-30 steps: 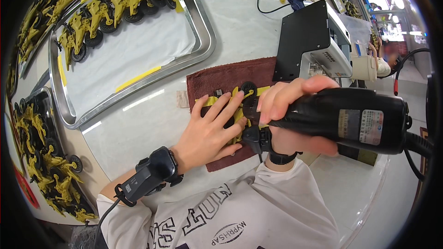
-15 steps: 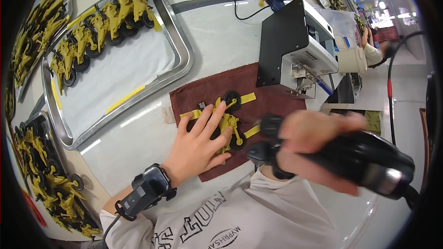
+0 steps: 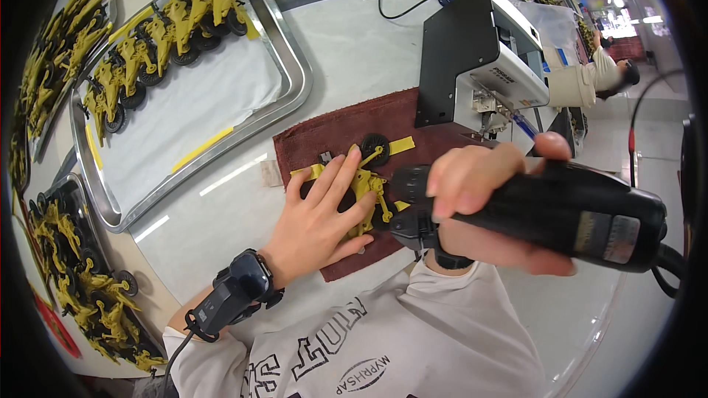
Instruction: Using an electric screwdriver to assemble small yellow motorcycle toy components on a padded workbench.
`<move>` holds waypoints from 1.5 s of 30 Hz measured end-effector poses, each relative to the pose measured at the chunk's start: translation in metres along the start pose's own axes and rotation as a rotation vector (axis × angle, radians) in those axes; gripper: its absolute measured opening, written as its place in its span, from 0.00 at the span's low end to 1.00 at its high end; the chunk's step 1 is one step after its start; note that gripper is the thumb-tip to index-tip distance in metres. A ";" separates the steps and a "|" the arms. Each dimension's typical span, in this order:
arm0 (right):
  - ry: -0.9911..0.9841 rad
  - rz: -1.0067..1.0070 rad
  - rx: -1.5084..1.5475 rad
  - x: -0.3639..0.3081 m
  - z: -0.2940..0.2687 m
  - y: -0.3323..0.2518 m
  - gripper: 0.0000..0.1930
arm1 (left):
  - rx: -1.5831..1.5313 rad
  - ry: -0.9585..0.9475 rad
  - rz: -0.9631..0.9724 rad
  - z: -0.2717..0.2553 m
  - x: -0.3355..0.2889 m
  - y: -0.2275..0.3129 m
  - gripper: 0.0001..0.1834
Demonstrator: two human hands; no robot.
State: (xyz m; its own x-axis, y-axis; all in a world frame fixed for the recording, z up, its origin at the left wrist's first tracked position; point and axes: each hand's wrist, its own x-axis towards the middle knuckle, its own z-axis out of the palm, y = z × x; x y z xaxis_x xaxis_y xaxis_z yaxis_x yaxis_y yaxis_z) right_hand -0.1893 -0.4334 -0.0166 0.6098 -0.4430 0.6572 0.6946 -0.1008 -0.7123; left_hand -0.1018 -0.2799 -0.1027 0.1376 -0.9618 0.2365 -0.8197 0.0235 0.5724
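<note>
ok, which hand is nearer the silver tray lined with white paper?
Left. The left hand is below-right of the tray; the right hand, around the black tool, is farther right.

Bright light; glare streaks on white tabletop [image 3: 199, 239]; edges bent, black.

Smooth plastic in my grip, rough pile below it.
The corded power tool [image 3: 542, 208] I hold has a glossy black plastic body; the model motorcycle [image 3: 365, 186] I press is yellow plastic, more matt, its tyre [image 3: 373, 140] dull black. The maroon towel [image 3: 321, 140] looks fuzzy, the tabletop [image 3: 221, 203] smooth, glossy white. My tray [image 3: 298, 77] is shiny metal, lined with matt white paper [image 3: 210, 99]; my shirt [image 3: 398, 346] is matt cloth.
</note>
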 end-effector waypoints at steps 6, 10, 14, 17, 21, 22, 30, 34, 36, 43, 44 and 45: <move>-0.036 0.158 0.011 -0.007 0.005 0.020 0.52 | -0.048 0.002 0.013 -0.002 -0.001 -0.003 0.27; -0.105 0.161 -0.046 -0.008 0.005 0.032 0.47 | -0.043 0.027 0.011 -0.002 -0.002 -0.003 0.27; -0.157 0.144 -0.097 -0.008 0.006 0.038 0.44 | -0.054 0.017 0.007 -0.001 -0.003 -0.005 0.27; -0.080 0.081 -0.106 -0.011 0.011 0.037 0.44 | -0.054 0.022 0.011 0.000 -0.003 -0.004 0.27; 0.030 0.082 -0.066 -0.013 0.009 0.033 0.47 | -0.053 0.029 0.015 -0.001 -0.003 -0.003 0.27; 0.054 0.072 -0.037 -0.014 0.008 0.032 0.49 | -0.052 0.028 0.011 -0.001 -0.002 -0.002 0.27; 0.021 0.053 0.042 -0.013 0.003 0.029 0.49 | -0.044 0.013 0.025 0.000 0.001 -0.002 0.27; 0.053 -0.074 0.044 -0.011 0.000 0.020 0.45 | -0.010 0.004 0.012 0.003 -0.002 -0.003 0.25; 0.060 -0.147 0.026 -0.005 -0.001 0.010 0.44 | -0.027 0.013 0.010 0.001 -0.001 -0.003 0.23; 0.614 -0.248 -0.649 0.041 -0.051 -0.067 0.46 | -0.010 0.026 0.008 -0.001 0.002 0.003 0.23; 0.630 -0.234 -0.666 0.045 -0.063 -0.059 0.45 | -0.009 0.028 0.019 -0.001 0.003 0.003 0.23; 0.650 -0.218 -0.693 0.046 -0.072 -0.053 0.44 | -0.030 0.034 0.029 0.003 0.006 0.002 0.24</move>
State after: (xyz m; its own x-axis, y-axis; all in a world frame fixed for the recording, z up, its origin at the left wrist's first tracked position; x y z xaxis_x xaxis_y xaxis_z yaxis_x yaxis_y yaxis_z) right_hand -0.2254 -0.5132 0.0339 0.0205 -0.7370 0.6756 0.2619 -0.6481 -0.7151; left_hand -0.1045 -0.2861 -0.1023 0.1332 -0.9507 0.2800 -0.8065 0.0602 0.5881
